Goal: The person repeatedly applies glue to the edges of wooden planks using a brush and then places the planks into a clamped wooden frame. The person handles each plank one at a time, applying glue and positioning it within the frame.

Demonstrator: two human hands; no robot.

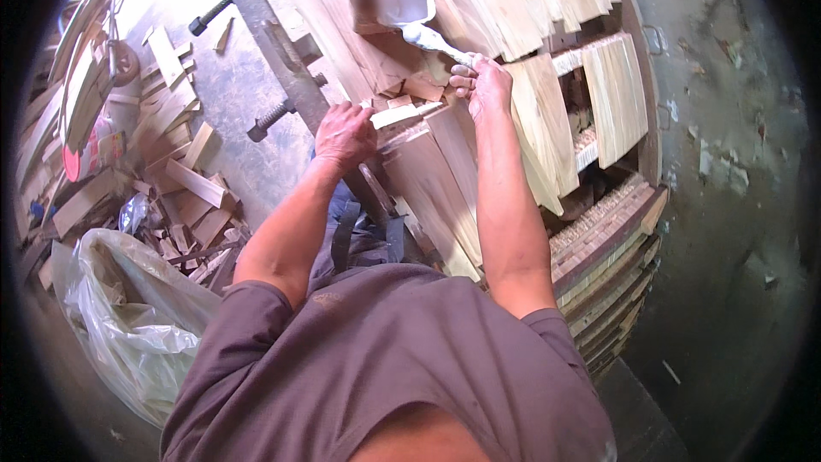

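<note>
My right hand [483, 90] is closed round the handle of a brush. The brush [430, 39] has a head thick with white paste, which lies at the near rim of an open tub [416, 0] with white inside. Part of the tub is blurred. At the left, beside a dark metal bar, my left hand [345, 133] has its fingers closed at the end of a short, pale wood strip [407, 114]. The strip points right, over small wood offcuts [425, 89]. Pale wooden boards [436, 173] lie beneath and around both hands.
Long bolts [272, 120] stick out left from the metal bar [274, 41]. Scrap wood [192, 180] is heaped on the floor at left, near a clear plastic bag [128, 316]. Stacked, layered wood panels [611, 269] stand at right, beside the stained grey floor [727, 205].
</note>
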